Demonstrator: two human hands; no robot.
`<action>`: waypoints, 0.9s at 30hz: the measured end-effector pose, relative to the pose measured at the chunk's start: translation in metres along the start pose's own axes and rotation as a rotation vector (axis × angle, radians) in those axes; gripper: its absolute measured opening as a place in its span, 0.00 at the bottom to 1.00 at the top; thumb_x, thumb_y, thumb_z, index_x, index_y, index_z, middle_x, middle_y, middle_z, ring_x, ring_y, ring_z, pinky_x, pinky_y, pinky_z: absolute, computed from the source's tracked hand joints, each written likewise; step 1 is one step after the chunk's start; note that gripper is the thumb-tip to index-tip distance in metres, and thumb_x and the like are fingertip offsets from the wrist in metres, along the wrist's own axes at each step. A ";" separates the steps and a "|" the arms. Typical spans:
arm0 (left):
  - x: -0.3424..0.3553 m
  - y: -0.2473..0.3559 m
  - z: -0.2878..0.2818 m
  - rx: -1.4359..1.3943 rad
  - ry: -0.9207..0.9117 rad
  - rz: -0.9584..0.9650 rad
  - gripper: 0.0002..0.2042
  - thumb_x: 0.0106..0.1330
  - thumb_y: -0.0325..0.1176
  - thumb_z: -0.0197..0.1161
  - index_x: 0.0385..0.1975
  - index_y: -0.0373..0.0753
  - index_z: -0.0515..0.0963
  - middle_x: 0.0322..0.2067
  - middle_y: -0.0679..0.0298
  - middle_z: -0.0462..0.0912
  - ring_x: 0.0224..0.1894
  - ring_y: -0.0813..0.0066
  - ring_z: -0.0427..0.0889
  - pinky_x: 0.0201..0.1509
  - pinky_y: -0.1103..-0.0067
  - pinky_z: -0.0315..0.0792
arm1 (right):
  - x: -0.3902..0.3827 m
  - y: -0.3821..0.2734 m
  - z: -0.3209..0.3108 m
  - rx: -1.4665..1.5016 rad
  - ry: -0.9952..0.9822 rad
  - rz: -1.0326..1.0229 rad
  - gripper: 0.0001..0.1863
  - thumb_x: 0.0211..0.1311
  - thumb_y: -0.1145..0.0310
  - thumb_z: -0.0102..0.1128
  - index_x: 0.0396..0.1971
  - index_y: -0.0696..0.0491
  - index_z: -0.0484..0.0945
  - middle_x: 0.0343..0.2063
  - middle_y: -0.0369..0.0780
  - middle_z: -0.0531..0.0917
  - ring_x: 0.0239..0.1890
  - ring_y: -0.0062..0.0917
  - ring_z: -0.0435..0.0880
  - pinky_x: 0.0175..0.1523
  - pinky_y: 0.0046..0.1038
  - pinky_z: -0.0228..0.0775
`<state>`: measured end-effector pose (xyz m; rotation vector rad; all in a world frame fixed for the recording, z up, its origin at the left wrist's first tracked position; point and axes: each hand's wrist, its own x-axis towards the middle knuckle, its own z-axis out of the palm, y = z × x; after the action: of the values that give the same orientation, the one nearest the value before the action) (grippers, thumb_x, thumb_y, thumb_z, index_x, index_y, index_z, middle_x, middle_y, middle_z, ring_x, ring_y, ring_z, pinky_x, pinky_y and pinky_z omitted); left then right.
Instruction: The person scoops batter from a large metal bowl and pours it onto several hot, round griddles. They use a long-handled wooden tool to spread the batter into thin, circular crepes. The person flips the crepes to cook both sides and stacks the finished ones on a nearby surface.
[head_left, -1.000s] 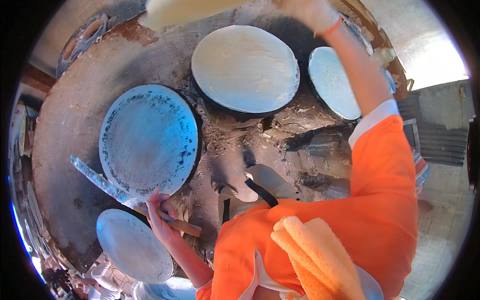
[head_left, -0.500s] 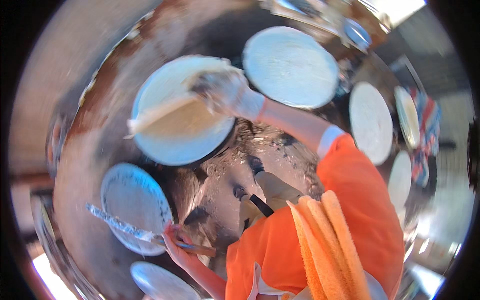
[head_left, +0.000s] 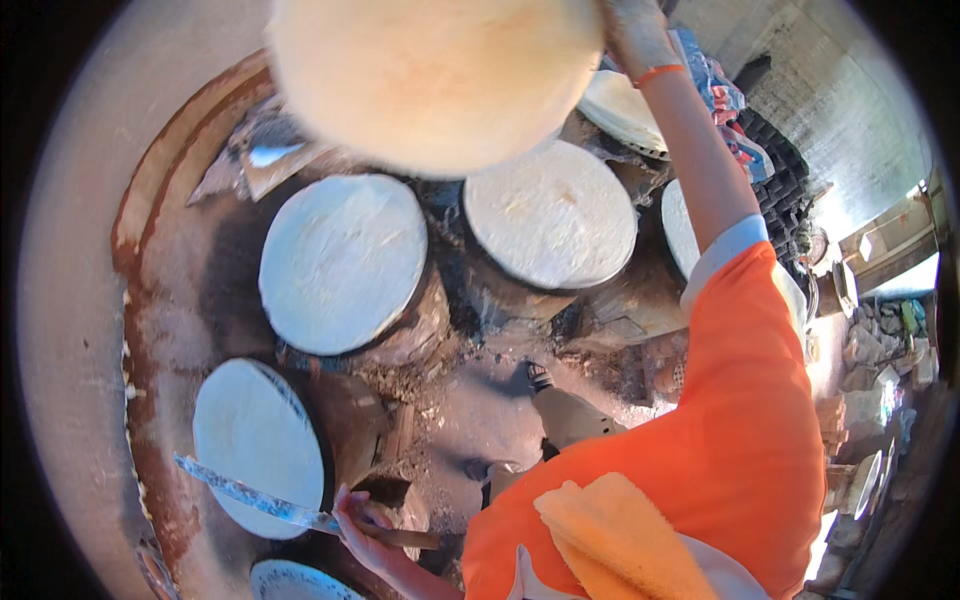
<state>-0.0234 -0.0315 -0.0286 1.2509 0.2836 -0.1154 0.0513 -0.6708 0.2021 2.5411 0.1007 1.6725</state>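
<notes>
A large, round, thin pale-tan flatbread (head_left: 440, 80) fills the upper middle of the view, its edge blurred and its top cut off. At its right edge is my right hand (head_left: 638, 35), arm stretched out; the fingers are partly hidden by the bread and the picture's rim, but they seem to grip it. Low on the left, my left hand (head_left: 368, 530) is closed around the wooden handle of a long, flat-bladed spatula (head_left: 255, 500). The blade is smeared with white and lies across my view of a round griddle (head_left: 258, 430) coated in white.
Other white-coated round griddles (head_left: 345, 265) (head_left: 550, 215) stand on clay bases around me. Beyond them lies a pale stack of rounds (head_left: 625, 110), near a patterned cloth (head_left: 745, 155). An orange towel (head_left: 625, 540) hangs over my shoulder. A raised brown ledge (head_left: 140, 400) curves along the left.
My right hand has lifted the folded flatbread off a griddle and swung it up and away; it now hangs spread out. My view has turned rightward. The left hand keeps the spatula.
</notes>
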 end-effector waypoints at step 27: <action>0.019 -0.068 0.196 0.188 -0.383 -0.148 0.21 0.68 0.46 0.42 0.47 0.34 0.71 0.34 0.58 0.75 0.11 0.85 0.62 0.11 0.91 0.53 | -0.433 0.121 -0.033 -0.856 -1.122 0.503 0.21 0.63 0.70 0.41 0.56 0.54 0.62 0.51 0.40 0.72 0.47 0.32 0.75 0.50 0.30 0.66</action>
<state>0.0076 -0.2375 -0.0408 1.3635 0.0325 -0.5130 -0.1495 -0.8368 -0.1655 2.3909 -1.1016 0.0022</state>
